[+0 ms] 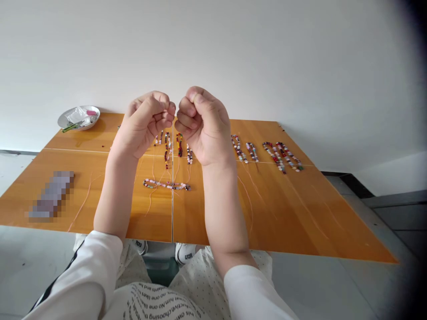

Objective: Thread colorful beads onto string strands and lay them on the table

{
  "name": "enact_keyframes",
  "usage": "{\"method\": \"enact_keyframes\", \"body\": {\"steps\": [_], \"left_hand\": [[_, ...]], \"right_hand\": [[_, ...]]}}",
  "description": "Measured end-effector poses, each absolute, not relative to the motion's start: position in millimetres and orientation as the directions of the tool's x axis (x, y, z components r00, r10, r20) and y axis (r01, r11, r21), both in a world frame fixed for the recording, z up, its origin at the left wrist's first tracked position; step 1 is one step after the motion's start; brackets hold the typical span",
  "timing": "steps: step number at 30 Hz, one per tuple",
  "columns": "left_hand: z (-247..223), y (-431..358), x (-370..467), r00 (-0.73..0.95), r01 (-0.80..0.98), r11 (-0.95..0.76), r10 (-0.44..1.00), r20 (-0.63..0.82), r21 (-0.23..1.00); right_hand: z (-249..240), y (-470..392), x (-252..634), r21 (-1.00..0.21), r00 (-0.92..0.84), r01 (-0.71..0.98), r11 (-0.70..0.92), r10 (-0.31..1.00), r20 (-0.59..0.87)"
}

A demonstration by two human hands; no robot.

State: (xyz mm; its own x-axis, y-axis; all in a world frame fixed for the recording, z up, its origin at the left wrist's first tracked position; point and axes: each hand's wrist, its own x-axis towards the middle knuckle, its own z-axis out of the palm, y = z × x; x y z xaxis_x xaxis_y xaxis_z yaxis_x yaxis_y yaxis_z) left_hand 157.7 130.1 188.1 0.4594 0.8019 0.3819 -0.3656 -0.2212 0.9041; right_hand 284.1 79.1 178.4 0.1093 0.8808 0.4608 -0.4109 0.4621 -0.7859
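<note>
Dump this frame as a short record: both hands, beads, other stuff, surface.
left hand: raised, thumb pinched to fingers; anything held too small to tell
right hand: raised close beside it, fingers curled, thumb pressed to them; held item likewise unclear
bead strands: several, behind the hands and to their right
nearest strand: lies across the table's central seam
plate: far left, holding clear plastic
pixelated item: near left
surface: wooden table

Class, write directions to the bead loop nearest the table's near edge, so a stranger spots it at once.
On the orange-brown wooden table, find the pale seam running back from the near edge. The first beads along it form a narrow bead loop, with pink and dark beads, lying across it. Unlike the bead strands behind, it lies sideways.
</note>
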Motion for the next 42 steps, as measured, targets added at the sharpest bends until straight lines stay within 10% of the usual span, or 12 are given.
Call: {"method": "enact_keyframes", "body": {"steps": [7, 21, 35, 42], "left_hand": [[188.3, 133.7, 151.7, 0.343, -0.274, -0.429, 0.793, 0.504, 0.861], [188.7, 128.4, 147.4, 0.709, 0.022, -0.45, 0.637, 0.303, 0.893], [198.7, 108.7, 152.5, 0.651, -0.337, -0.233, 0.643, 0.404, 0.912], [199.2, 115.9, 147.2, 0.524, -0.342, -0.348, 0.7, 0.485, 0.873]], "right_hand": [[182.7, 74.8, 293.2, -0.754, 0.154, -0.403, 0.519, 0.85, 0.503], [188.8, 68.1, 304.5, -0.755, 0.23, -0.35, 0.555, 0.832, 0.506], [183.4, 62.4, 305.8, -0.818, 0.23, -0.248, 0.518, 0.852, 0.47], [180.0, 60.7, 308.1, -0.966, -0.205, -0.095, 0.239, 0.945, 0.254]]}}
